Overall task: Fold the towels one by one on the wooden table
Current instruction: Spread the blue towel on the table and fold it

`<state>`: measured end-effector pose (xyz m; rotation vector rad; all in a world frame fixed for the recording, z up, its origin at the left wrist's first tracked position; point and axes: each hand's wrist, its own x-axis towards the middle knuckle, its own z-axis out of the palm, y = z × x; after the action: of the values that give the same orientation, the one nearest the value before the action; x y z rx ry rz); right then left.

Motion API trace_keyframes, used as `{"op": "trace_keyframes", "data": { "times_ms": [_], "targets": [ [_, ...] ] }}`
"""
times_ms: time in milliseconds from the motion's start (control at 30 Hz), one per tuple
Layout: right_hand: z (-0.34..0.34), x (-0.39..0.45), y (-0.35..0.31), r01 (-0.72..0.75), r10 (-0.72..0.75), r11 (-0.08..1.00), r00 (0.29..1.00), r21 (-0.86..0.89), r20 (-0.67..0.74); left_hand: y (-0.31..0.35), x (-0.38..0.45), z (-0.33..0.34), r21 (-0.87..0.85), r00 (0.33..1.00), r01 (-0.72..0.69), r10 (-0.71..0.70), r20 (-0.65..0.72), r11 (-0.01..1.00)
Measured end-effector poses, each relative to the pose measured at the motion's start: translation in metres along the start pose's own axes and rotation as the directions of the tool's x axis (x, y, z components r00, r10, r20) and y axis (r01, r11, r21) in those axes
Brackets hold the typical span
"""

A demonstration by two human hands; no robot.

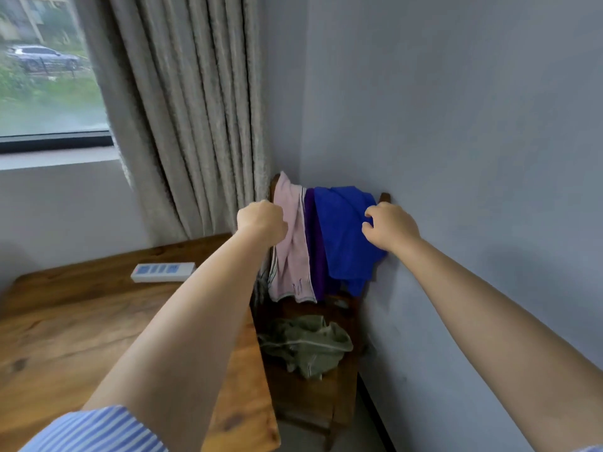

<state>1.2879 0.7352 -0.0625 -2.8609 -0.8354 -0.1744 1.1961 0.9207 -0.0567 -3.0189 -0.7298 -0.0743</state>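
Observation:
Three towels hang over the back of a wooden chair (385,197) in the room's corner: a pale pink towel (292,256), a purple towel (315,256) mostly hidden between the others, and a blue towel (346,236). My left hand (261,221) is curled at the pink towel's left edge and seems to grip it. My right hand (390,228) has bent fingers touching the blue towel's right edge. An olive green towel (305,345) lies crumpled on the chair seat. The wooden table (65,337) is at the left, under my left arm.
A white power strip (163,271) lies on the table's far side. A grey curtain (189,119) hangs behind the table beside a window (45,66). The grey wall (456,158) runs close along the right of the chair.

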Motion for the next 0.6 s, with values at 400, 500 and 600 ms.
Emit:
{"op": "trace_keyframes", "data": {
  "times_ms": [400,500,600],
  "targets": [
    [0.063,0.168,0.051,-0.085,0.085,0.996,0.996,-0.007,0.024,0.061,0.169,0.051,-0.310,0.977,-0.005,0.071,0.201,0.951],
    [0.079,0.203,0.059,-0.087,0.087,0.996,0.993,-0.009,0.085,0.079,0.200,0.071,-0.416,0.967,0.130,-0.022,0.255,0.900],
    [0.099,0.222,0.065,-0.198,0.188,0.978,0.971,0.060,0.145,0.095,0.223,0.090,-0.518,0.935,0.289,-0.122,0.332,0.805]
  ]
}}
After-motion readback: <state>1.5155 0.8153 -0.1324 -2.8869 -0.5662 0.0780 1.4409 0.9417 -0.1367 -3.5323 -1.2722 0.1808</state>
